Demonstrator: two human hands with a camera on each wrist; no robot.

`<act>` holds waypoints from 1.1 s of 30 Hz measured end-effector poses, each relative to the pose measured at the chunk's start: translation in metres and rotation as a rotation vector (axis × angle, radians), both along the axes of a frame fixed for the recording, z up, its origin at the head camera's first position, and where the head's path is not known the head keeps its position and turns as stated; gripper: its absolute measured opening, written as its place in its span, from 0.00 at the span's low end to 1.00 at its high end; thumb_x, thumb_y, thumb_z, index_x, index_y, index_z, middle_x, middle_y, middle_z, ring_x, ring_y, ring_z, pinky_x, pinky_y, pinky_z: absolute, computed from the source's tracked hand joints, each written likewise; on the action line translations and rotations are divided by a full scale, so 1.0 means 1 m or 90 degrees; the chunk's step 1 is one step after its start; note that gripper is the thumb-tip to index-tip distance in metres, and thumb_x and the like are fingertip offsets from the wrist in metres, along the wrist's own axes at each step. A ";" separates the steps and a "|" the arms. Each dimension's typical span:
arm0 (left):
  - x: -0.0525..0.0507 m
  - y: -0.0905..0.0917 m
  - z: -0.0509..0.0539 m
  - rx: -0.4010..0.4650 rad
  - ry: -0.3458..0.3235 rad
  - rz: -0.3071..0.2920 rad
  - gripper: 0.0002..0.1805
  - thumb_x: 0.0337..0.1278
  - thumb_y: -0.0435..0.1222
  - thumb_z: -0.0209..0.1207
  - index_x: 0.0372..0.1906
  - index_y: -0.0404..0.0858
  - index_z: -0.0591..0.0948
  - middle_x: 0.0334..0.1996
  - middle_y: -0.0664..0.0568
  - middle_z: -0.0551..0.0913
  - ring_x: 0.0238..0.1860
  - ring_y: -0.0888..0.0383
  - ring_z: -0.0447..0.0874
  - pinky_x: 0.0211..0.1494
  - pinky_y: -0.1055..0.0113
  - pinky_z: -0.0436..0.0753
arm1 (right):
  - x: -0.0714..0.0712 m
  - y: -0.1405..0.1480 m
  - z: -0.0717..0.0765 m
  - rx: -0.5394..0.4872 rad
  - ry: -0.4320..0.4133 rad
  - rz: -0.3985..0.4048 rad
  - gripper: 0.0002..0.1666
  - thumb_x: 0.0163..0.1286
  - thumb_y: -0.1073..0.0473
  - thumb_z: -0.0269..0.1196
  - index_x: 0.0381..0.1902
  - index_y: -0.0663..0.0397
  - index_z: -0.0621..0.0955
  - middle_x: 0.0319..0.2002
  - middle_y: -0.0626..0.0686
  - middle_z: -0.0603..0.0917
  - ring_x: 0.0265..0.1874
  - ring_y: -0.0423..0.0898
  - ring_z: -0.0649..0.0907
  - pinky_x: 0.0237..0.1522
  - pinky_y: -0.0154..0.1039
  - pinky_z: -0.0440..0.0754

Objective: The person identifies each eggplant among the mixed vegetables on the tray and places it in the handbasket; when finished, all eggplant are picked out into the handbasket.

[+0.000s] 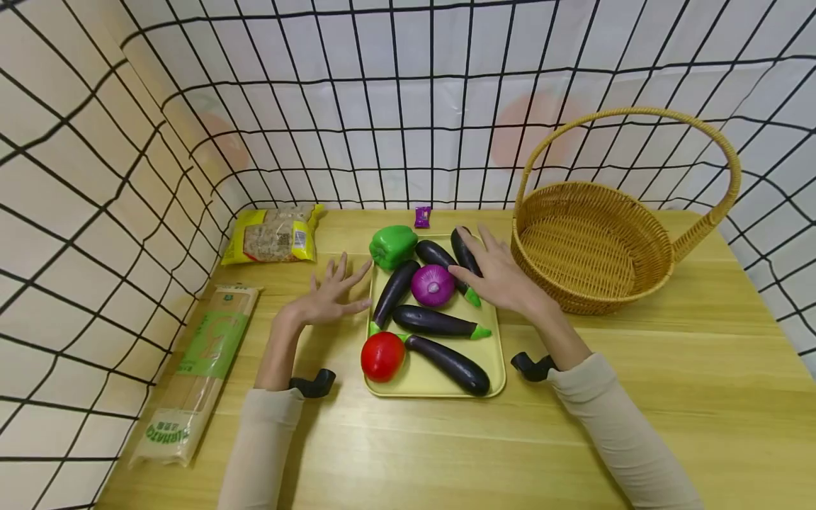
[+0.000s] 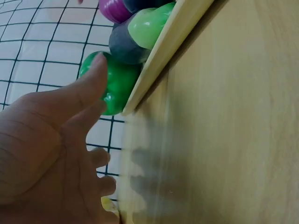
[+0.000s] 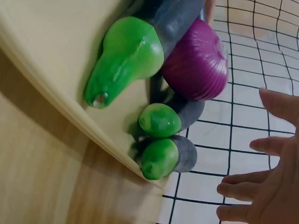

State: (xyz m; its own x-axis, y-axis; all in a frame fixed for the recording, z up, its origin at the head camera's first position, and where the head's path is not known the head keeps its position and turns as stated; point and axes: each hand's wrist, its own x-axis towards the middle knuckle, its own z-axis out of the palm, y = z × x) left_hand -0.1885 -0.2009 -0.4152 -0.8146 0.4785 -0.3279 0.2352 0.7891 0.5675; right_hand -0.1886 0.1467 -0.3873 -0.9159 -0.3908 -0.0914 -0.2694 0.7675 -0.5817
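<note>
A yellow tray [image 1: 408, 386] holds several eggplants [image 1: 433, 321], a purple onion [image 1: 433, 285], a red tomato [image 1: 383, 357] and a green pepper [image 1: 393, 246]. My left hand [image 1: 325, 294], fingers spread, is at the tray's left edge and holds nothing. In the left wrist view that hand [image 2: 56, 140] has its thumb in front of the pepper [image 2: 119, 86]. Over the tray's upper right, my right hand [image 1: 497, 276] spreads its fingers above the eggplants there, partly covering them. The right wrist view shows this hand [image 3: 275, 177] apart from the onion [image 3: 198, 63], with nothing gripped.
A wicker basket [image 1: 593, 241] with a tall handle stands right of the tray. On the left lie a yellow bag [image 1: 274, 235] and a long noodle packet [image 1: 200, 368]. A small purple packet [image 1: 423, 217] sits behind the tray. Black netting [image 1: 414, 131] borders the table.
</note>
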 end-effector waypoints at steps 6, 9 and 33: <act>-0.002 0.001 -0.005 -0.013 -0.030 -0.014 0.44 0.77 0.53 0.52 0.85 0.55 0.41 0.82 0.36 0.20 0.82 0.33 0.16 0.75 0.25 0.22 | -0.003 -0.002 -0.008 -0.046 -0.017 -0.035 0.43 0.83 0.44 0.51 0.86 0.44 0.47 0.83 0.71 0.44 0.79 0.75 0.54 0.75 0.77 0.54; -0.003 0.002 -0.007 -0.023 -0.037 -0.020 0.43 0.78 0.53 0.51 0.85 0.54 0.41 0.82 0.35 0.20 0.81 0.32 0.15 0.75 0.24 0.22 | -0.006 -0.003 -0.013 -0.055 -0.011 -0.041 0.41 0.82 0.49 0.53 0.85 0.48 0.51 0.81 0.72 0.51 0.76 0.74 0.61 0.74 0.76 0.60; -0.007 0.005 -0.008 -0.042 -0.050 -0.024 0.44 0.77 0.54 0.52 0.85 0.54 0.41 0.82 0.36 0.20 0.81 0.33 0.13 0.75 0.25 0.21 | -0.039 -0.004 -0.030 -0.135 -0.025 -0.095 0.39 0.78 0.64 0.58 0.82 0.57 0.59 0.55 0.74 0.82 0.45 0.60 0.84 0.38 0.39 0.81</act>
